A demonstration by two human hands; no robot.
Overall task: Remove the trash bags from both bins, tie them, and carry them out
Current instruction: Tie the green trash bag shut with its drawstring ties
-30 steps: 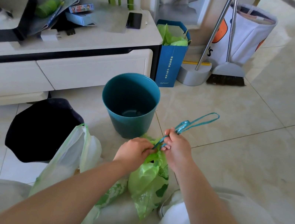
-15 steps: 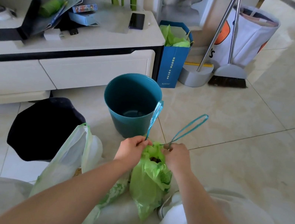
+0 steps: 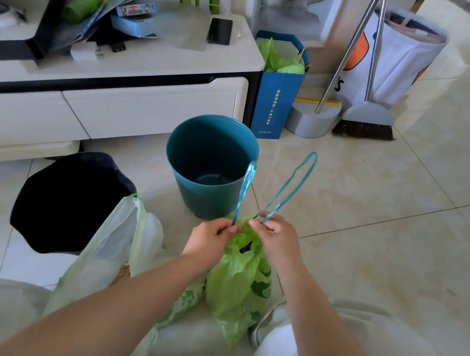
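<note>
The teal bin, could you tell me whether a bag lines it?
No, the teal bin stands bare inside, with no bag over its rim.

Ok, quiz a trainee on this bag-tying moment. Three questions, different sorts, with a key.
1. True or false: a bag lines the teal bin.
2. The left hand and right hand each pinch: A a broom handle, B a drawstring loop of the green bag, C a phone.
3. Fill in: by the person's own sides, the pale bag lies to the green bag's ___.
Key: 1 false; 2 B; 3 left.
</note>
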